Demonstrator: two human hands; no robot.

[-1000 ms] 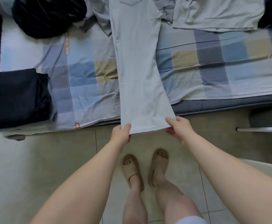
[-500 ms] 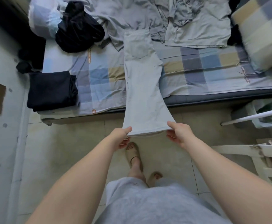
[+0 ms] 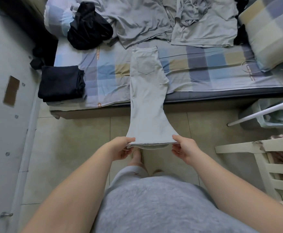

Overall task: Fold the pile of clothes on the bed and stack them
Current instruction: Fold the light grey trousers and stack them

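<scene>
Pale trousers (image 3: 147, 98) run down the middle of the frame, the waistband and back pocket lying flat on the checked bed (image 3: 204, 68) while the flared leg ends reach out past the mattress edge and hang in the air above the tiled floor (image 3: 70, 148). Two layers show at the hem, so the legs seem to be laid one on the other already. The left hand (image 3: 122, 147) pinches the hem's left corner, thumb on top and fingers curled beneath. The right hand (image 3: 185, 148) grips the right corner the same way. Holding both corners apart keeps the hem level and the cloth stretched smooth, and the bed carries the weight of the upper half so it does not slide. From this hold the likely step is to carry the hem up toward the waistband and halve the length. The risk is that the two leg layers slip out of line as the cloth goes slack. At the left of the frame a folded dark garment (image 3: 61, 83) sits squarely near the mattress corner, probably the start of the stack and well clear of the working space. Along the top of the frame the unfolded things wait: a crumpled black garment (image 3: 88, 29) at upper left and rumpled grey tops (image 3: 204, 27) spread toward the upper right, just above the waistband.
</scene>
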